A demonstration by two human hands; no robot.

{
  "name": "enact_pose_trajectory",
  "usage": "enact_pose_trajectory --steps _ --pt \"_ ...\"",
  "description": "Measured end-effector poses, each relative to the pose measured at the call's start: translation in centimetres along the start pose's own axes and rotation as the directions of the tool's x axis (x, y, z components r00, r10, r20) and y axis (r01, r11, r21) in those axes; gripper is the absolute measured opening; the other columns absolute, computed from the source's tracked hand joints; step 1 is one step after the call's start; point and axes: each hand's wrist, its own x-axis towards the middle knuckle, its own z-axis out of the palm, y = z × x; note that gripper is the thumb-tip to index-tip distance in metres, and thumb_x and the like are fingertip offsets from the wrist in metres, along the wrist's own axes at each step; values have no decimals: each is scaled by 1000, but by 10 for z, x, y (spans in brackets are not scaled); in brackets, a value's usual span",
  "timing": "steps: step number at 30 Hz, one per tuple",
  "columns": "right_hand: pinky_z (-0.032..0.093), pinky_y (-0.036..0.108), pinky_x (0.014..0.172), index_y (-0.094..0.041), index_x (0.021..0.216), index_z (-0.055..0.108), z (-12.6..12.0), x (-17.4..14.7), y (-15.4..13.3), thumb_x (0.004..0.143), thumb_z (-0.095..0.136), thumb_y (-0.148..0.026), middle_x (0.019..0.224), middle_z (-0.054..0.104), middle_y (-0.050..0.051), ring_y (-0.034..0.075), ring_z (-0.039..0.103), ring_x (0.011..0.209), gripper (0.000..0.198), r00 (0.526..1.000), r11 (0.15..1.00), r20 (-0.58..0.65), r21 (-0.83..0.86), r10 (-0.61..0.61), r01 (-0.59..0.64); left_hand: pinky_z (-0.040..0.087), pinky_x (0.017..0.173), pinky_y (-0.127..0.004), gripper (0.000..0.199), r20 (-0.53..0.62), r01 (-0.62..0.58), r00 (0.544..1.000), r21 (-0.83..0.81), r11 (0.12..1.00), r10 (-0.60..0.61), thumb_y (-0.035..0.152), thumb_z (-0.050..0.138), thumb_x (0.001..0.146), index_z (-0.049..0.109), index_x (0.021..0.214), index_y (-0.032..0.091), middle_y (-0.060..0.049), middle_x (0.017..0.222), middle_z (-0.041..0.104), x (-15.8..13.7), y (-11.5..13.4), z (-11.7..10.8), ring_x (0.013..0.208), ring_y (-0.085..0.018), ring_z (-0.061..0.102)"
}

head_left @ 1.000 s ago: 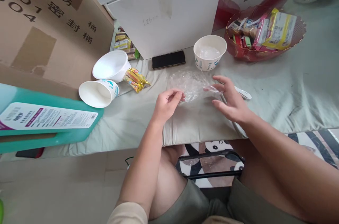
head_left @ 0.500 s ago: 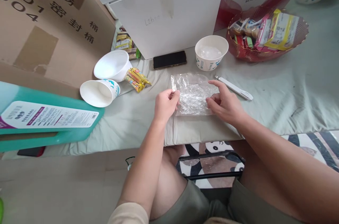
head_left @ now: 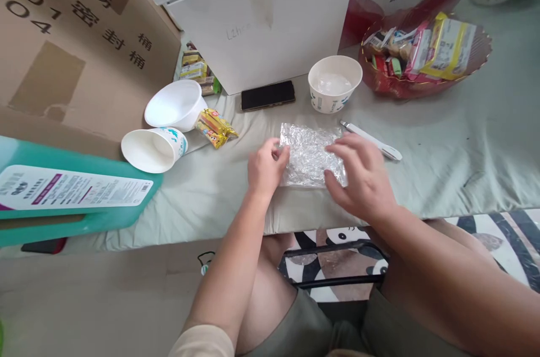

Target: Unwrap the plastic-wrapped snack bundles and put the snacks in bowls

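A crinkled sheet of clear plastic, perhaps a flat bag [head_left: 310, 154], lies on the cloth-covered table in front of me. My left hand [head_left: 268, 168] pinches its left edge between thumb and fingers. Over its right side is my right hand [head_left: 358, 174], with thumb and fingers apart; whether the fingertips touch the plastic I cannot tell. Just beyond the right hand lies a slim white tool, like a utility knife [head_left: 375, 142]. Behind the plastic stands a paper bowl [head_left: 331, 99] with something clear inside.
A black phone [head_left: 268, 95] lies by the white box [head_left: 270, 19]. To the left are a white bowl [head_left: 175, 107], a tipped paper cup [head_left: 154, 150], a yellow snack packet [head_left: 216, 127] and a green jug [head_left: 143, 197]. At right is a red-tinted snack bowl [head_left: 439, 87].
My right hand has loosened from its pinch on the plastic and spread its fingers. The plastic's outline has shifted and looks flatter. My left hand still holds the left edge.
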Motion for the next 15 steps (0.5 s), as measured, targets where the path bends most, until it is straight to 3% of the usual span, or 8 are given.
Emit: enact_pose_trajectory --steps 3,6,8,10,13,15 --pt "42 52 110 -19 130 59 6 0 -6 93 55 -27 134 63 14 35 49 137 38 962 991 239 48 -134 127 49 82 -33 23 -277 -115 953 35 993 121 26 69 80 64 101 21 -6 94 64 3 -3 3 85 -19 60" --pt "41 55 111 -15 134 60 13 -3 -6 93 57 -34 145 58 15 38 46 141 45 891 997 448 9 -74 79 50 79 -32 7 -326 -221 923 -16 975 204 24 61 85 61 92 21 -4 89 63 2 -2 2 80 -17 59" --pt "42 54 111 -16 134 61 15 -5 -3 94 56 -33 147 58 13 37 46 141 44 871 998 487 8 -59 63 50 73 -31 6 -213 -295 939 -91 951 270 25 56 88 58 85 22 -2 80 62 0 1 0 72 -16 58" --pt "44 53 110 -18 131 64 15 -5 1 94 55 -30 145 60 11 36 48 140 40 879 998 473 28 -62 55 50 74 -31 8 -25 -370 928 -159 915 371 27 55 88 59 82 22 -1 77 63 -4 6 -4 73 -16 59" --pt "48 52 104 -20 113 72 14 -1 7 96 51 -25 133 69 10 33 57 131 27 913 999 406 51 -33 13 52 88 -36 11 233 -442 848 -183 878 475 31 65 80 63 87 22 -4 90 70 -9 12 -7 90 -21 65" --pt "50 50 99 -21 98 74 14 3 12 97 49 -24 122 73 11 32 65 120 25 937 998 349 54 14 -35 51 96 -40 20 324 -457 807 -187 870 493 32 72 74 65 90 23 -6 99 72 -12 14 -6 99 -24 65"
